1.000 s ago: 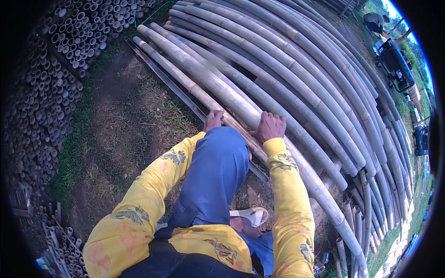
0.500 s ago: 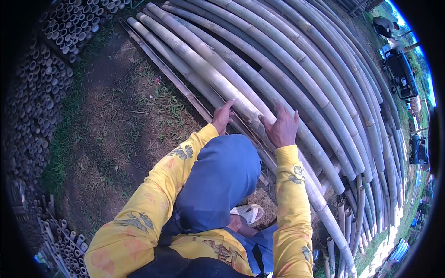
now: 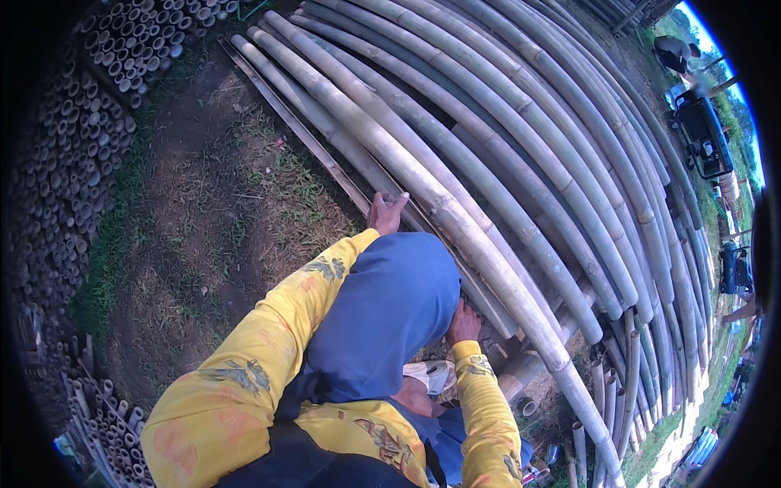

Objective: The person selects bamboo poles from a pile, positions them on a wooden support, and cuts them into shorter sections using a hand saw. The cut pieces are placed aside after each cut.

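Long pale bamboo poles [image 3: 504,187] lie side by side in a broad stack before me, curving across the view. My left hand [image 3: 386,213] is at the near edge of the stack, its thumb and fingers closed on the nearest bamboo pole [image 3: 346,154]. My right hand [image 3: 464,322] is low beside my blue-clad knee [image 3: 399,281], close to that pole's near end. The knee hides part of its fingers, and I cannot tell whether they grip anything. A longer pole [image 3: 488,244] lies just beyond, reaching toward the lower right.
Cut bamboo ends [image 3: 73,179] are piled along the left, with more short pieces [image 3: 110,423] at the lower left. Grassy soil [image 3: 203,244] lies between. A split strip [image 3: 285,118] borders the stack. A person [image 3: 674,53] and a dark machine [image 3: 701,134] are at the far right.
My right hand has left the upper poles and come down toward me beside the knee. My left hand has shifted slightly nearer, its fingers closing in. The longer pole lies a little farther right.
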Demonstrator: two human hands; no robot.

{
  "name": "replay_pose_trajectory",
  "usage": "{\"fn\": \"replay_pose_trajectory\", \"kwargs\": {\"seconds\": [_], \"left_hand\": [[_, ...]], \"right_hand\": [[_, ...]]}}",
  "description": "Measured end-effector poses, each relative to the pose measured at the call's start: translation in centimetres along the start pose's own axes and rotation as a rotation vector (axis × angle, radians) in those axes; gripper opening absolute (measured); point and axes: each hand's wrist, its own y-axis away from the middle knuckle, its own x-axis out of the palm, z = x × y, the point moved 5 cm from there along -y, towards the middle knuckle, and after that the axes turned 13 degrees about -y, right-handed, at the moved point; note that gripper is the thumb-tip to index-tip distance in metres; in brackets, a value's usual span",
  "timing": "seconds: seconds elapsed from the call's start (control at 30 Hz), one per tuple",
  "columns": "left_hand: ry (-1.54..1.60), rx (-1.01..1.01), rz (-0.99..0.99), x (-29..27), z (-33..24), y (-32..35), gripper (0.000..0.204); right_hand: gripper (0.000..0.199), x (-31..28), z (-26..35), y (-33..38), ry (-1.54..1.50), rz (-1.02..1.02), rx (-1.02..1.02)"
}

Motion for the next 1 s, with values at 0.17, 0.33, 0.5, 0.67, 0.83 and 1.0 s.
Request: {"fn": "replay_pose_trajectory", "kwargs": {"seconds": [0.17, 0.33, 0.5, 0.67, 0.83, 1.0], "left_hand": [[0.031, -0.3, -0.335, -2.9, 4.9, -0.9, 0.102], [0.262, -0.202, -0.318, -7.0, 2.2, -2.5, 0.101], [0.778, -0.004, 0.008, -7.5, -1.5, -2.0, 0.062], [0.765, 0.088, 0.178, -7.0, -6.3, -1.9, 0.042], [0.789, 0.064, 0.298, -5.4, -7.5, -2.0, 0.054], [0.711, 0.02, 0.405, -4.7, -7.7, -3.8, 0.032]], "right_hand": [[0.038, -2.0, 2.5, -1.7, -0.092, 0.117, -0.358], [0.029, -7.6, 5.9, 1.7, -0.199, -0.094, -0.405], [0.021, -14.0, 1.7, 7.5, -0.17, -0.224, -0.419], [0.046, -19.1, -3.1, 13.2, -0.167, -0.323, -0.424], [0.062, -21.9, -2.8, 14.4, -0.109, -0.324, -0.39], [0.059, -22.6, -2.8, 15.3, -0.105, -0.353, -0.357]]}}
